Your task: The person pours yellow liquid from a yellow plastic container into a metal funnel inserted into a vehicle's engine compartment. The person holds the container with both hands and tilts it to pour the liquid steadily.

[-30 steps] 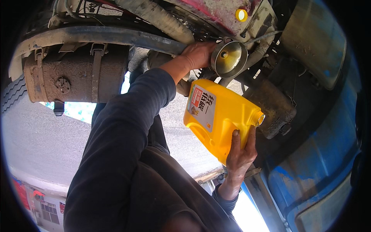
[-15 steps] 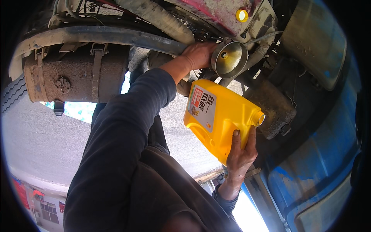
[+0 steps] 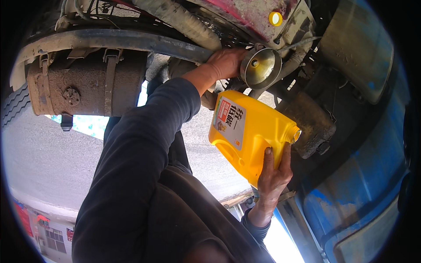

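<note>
A metal funnel (image 3: 261,70) sits at the upper middle among the engine parts, its wide mouth facing me and its inside coated yellowish. My left hand (image 3: 226,63) is closed at the funnel's left side, with its fingertips partly hidden behind it. Below the funnel, my right hand (image 3: 275,175) grips a yellow plastic jug (image 3: 256,131) by its handle side. The jug is tilted, its uncapped mouth pointing right and away from the funnel. It carries a grey label with red and dark print. The liquid level inside cannot be seen.
A yellow cap (image 3: 275,19) rests on the red, grimy surface at the top. A rusty strapped tank (image 3: 87,85) lies on the left under a curved frame rail (image 3: 118,39). Blue vehicle bodywork (image 3: 351,206) stands close on the right. Pale ground (image 3: 48,162) shows beneath.
</note>
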### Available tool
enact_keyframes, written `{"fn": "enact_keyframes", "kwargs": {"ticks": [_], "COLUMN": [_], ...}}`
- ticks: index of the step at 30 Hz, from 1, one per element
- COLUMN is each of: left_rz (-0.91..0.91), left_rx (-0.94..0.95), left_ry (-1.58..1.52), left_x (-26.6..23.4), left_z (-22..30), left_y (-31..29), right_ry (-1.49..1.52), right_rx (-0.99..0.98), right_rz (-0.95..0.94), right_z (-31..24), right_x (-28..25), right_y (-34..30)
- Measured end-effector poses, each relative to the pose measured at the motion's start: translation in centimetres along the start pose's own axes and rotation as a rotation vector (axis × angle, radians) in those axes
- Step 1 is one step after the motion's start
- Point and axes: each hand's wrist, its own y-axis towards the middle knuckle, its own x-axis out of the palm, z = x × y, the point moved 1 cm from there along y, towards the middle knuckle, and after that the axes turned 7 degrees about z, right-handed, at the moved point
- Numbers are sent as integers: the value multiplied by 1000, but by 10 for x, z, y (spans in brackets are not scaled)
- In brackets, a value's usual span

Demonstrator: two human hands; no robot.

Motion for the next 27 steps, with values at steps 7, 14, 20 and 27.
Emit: {"fn": "enact_keyframes", "kwargs": {"ticks": [7,14,20,27], "left_rz": [-14,-44,6,-23], "left_rx": [-20,-37,-5,-30], "left_ry": [19,21,3,16], "left_x": [-3,-3,4,-2], "left_z": [2,3,-5,1], "left_y": [0,0,0,1], "right_ry": [12,2,-4,-8], "right_rx": [-3,-4,-30,-21], "right_rz": [2,5,0,8], "right_z": [-2,2,1,0], "right_x": [0,0,0,0], "right_y": [2,2,4,4]}}
